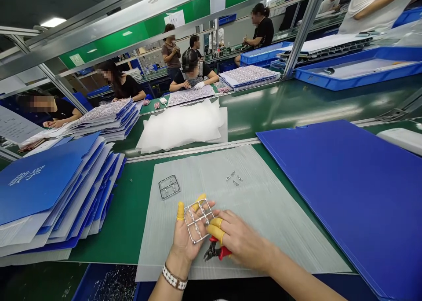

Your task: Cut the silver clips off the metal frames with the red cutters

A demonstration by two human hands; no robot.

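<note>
The left hand (186,237), palm up with fingers part curled, held a silver metal parts frame (198,219) above a grey ribbed plastic sheet (273,204); the right hand (240,239) gripped red-handled side cutters (220,251) beneath the frame.

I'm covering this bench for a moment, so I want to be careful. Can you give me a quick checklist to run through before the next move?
1. Left hand holding the metal frame: ok.
2. Right hand on the red-handled side cutters: ok.
3. Yellow finger cots on both hands: ok.
4. Cutter tips at the frame: not ok, they sit just below it, apart.
5. Small metal parts on the grey sheet, clear of the hands: ok.
6. Every piece on the held frame still attached: cannot tell, fingers hide part of it.
</note>
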